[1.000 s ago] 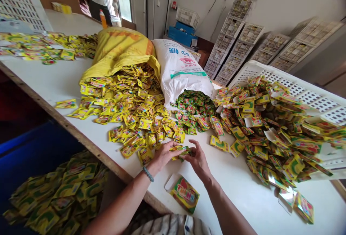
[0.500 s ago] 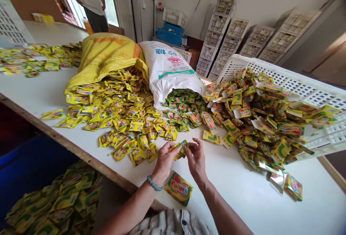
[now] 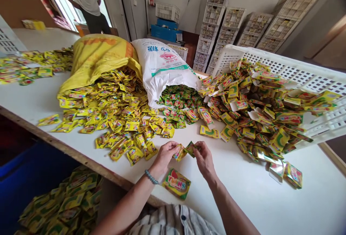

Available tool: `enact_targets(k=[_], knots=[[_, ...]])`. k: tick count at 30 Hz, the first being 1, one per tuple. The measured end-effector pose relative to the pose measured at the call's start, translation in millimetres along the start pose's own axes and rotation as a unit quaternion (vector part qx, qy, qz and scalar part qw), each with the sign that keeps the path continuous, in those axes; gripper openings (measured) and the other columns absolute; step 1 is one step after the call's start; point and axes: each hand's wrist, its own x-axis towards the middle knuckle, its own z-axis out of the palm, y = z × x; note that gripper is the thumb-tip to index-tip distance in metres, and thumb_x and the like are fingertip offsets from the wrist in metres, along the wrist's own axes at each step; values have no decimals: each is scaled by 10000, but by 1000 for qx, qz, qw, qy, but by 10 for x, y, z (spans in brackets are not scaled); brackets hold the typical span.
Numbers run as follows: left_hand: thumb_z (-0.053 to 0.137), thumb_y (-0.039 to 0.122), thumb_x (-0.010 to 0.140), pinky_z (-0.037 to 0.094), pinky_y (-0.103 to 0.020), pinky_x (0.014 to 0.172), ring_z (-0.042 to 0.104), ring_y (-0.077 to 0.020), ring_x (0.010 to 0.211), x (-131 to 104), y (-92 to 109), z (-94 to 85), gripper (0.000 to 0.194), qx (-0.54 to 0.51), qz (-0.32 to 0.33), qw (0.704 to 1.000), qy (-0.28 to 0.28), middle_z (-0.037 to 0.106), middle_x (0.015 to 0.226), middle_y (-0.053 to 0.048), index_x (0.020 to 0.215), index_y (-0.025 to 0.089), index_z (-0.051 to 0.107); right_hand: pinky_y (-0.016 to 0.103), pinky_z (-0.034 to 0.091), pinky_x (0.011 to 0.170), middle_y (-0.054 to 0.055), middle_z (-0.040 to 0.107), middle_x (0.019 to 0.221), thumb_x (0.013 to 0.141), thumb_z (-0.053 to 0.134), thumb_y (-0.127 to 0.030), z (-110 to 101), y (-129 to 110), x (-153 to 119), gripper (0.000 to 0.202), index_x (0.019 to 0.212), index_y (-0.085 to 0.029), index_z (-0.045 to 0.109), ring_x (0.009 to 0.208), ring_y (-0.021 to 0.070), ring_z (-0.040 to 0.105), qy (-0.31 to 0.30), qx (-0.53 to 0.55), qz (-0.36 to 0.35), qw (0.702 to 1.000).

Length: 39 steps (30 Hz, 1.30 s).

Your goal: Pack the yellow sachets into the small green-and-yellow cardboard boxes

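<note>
Between finger and thumb, my left hand (image 3: pixel 165 155) pinches a small yellow sachet (image 3: pixel 179 153). My right hand (image 3: pixel 204 158) is closed on a small green sachet (image 3: pixel 190 149), whose edge meets the yellow one. Just below both hands, a flat yellow and green box marked "TWINS" (image 3: pixel 176 183) lies on the white table. Beyond my left hand, loose yellow sachets (image 3: pixel 132 125) spill from a yellow sack (image 3: pixel 104 56). Green sachets (image 3: pixel 181 100) show in the mouth of a white sack (image 3: pixel 166 67), straight ahead of my hands.
On the right, a tipped white crate (image 3: pixel 286 69) spills many small boxes (image 3: pixel 248 109) over the table (image 3: pixel 243 199). A blue bin (image 3: pixel 18 166) with more packs stands below the table edge at left. Stacked crates (image 3: pixel 212 29) line the wall. A person (image 3: pixel 83 0) stands at the back.
My hands have moved a little apart, so the yellow and green sachets now show separately, one in each hand. The whole view has shifted slightly.
</note>
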Motion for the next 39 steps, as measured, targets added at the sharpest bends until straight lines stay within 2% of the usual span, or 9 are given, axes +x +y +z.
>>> enact_targets(k=[9, 13, 16, 21, 24, 28, 32, 35, 39], knots=[[670, 269, 678, 463, -307, 792, 609, -208, 875, 177, 79, 106, 71, 183, 84, 979, 31, 687, 843, -45, 711, 218, 633, 256, 432, 637, -25, 562, 772, 758, 676, -392, -184, 192, 25, 276, 894, -228, 500, 672, 122, 531, 4, 103, 59, 993], [615, 384, 750, 444, -254, 571, 589, -160, 606, 111, 85, 242, 182, 180, 69, 980, -51, 646, 649, -3, 731, 202, 606, 278, 474, 665, -10, 596, 828, 743, 696, -403, -166, 136, 6, 354, 976, -248, 479, 715, 140, 575, -49, 151, 71, 985], [591, 350, 760, 409, -228, 516, 567, -134, 536, 70, 20, 316, 161, 169, 86, 981, -37, 606, 583, 26, 709, 199, 568, 296, 481, 634, -11, 588, 773, 769, 653, -371, -152, 137, 10, 304, 975, -250, 465, 679, 155, 575, -39, 86, 54, 994], [576, 335, 762, 459, -240, 569, 608, -145, 579, 49, 0, 364, 141, 162, 108, 981, 23, 643, 612, 12, 713, 203, 563, 381, 455, 769, 60, 632, 895, 837, 502, -267, -111, 155, -30, 216, 1047, -232, 541, 802, 206, 576, 17, -174, -106, 979], [590, 360, 749, 468, -244, 556, 611, -152, 576, 48, 36, 372, 165, 145, 94, 984, 37, 635, 608, 11, 714, 205, 546, 343, 458, 716, 33, 610, 814, 841, 541, -349, -88, 136, -28, 310, 1119, -213, 515, 743, 188, 564, 16, -85, -43, 995], [579, 368, 751, 464, -247, 557, 600, -153, 580, 24, 43, 388, 168, 159, 105, 981, 23, 619, 625, 10, 727, 206, 540, 282, 439, 607, -7, 574, 700, 743, 669, -458, -83, 80, 0, 310, 857, -198, 545, 629, 149, 534, -48, 95, 90, 990], [545, 385, 781, 473, -261, 562, 603, -161, 585, 29, 76, 328, 180, 160, 70, 985, -6, 621, 649, -1, 750, 208, 530, 271, 388, 577, -18, 565, 639, 753, 638, -391, -126, 43, 2, 199, 757, -215, 544, 582, 144, 489, 0, -53, 26, 998], [546, 400, 798, 477, -300, 620, 616, -195, 646, 73, 141, 184, 192, 303, 69, 949, 44, 631, 691, -27, 775, 209, 535, 268, 361, 560, -21, 568, 611, 758, 587, -341, -216, 87, 15, 121, 744, -227, 547, 562, 148, 469, 32, -144, 13, 989], [687, 434, 694, 465, -381, 771, 605, -294, 872, 117, 118, 21, 277, 529, 98, 838, 94, 628, 849, -112, 749, 191, 567, 267, 336, 551, -19, 567, 592, 736, 587, -334, -334, 230, 55, 103, 725, -233, 567, 562, 158, 468, 27, -200, 47, 978]])
